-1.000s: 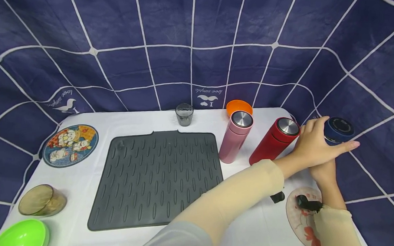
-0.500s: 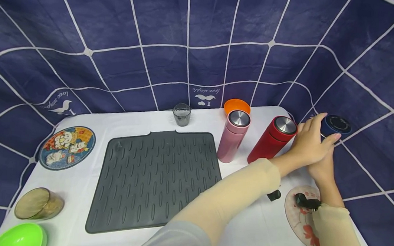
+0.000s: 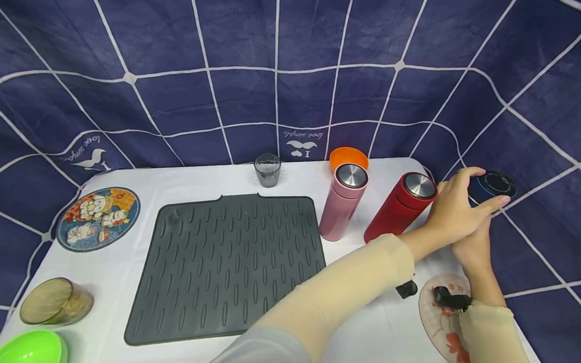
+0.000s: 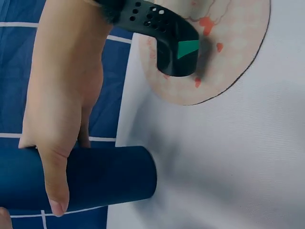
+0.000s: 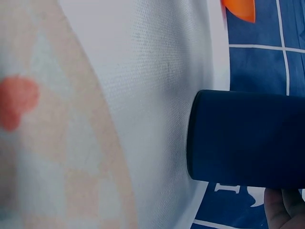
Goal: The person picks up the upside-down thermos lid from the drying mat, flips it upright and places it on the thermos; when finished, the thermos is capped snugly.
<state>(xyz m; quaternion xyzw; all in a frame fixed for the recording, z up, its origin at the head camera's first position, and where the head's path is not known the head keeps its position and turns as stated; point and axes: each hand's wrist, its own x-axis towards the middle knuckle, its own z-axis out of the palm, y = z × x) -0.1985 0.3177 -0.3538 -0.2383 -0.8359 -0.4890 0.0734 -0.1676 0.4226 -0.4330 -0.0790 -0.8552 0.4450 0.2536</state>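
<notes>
At the far right of the head view, a dark blue thermos (image 3: 478, 188) stands upright beside the red thermos (image 3: 403, 206). My left hand (image 3: 454, 209) holds its top, with fingers around the far side and the thumb across the front. Lower down, my right hand (image 3: 473, 248) grips the thermos body; in the left wrist view its thumb (image 4: 56, 186) lies across the blue side. The base of the blue thermos (image 5: 243, 138) shows right at the white tablecloth in the right wrist view. My left palm is hidden from the head camera.
A pink thermos (image 3: 339, 209) stands left of the red one, before an orange bowl (image 3: 348, 158). A dark ridged mat (image 3: 232, 266) fills the middle. Around it are a grey glass (image 3: 267, 172), cartoon placemat (image 3: 98, 218), amber glass (image 3: 57, 301), green bowl (image 3: 30, 349) and floral placemat (image 3: 438, 321).
My left thumb has shifted leftward around the top of the blue thermos. My right hand keeps its grip on the body. The whole head view has shifted slightly.
</notes>
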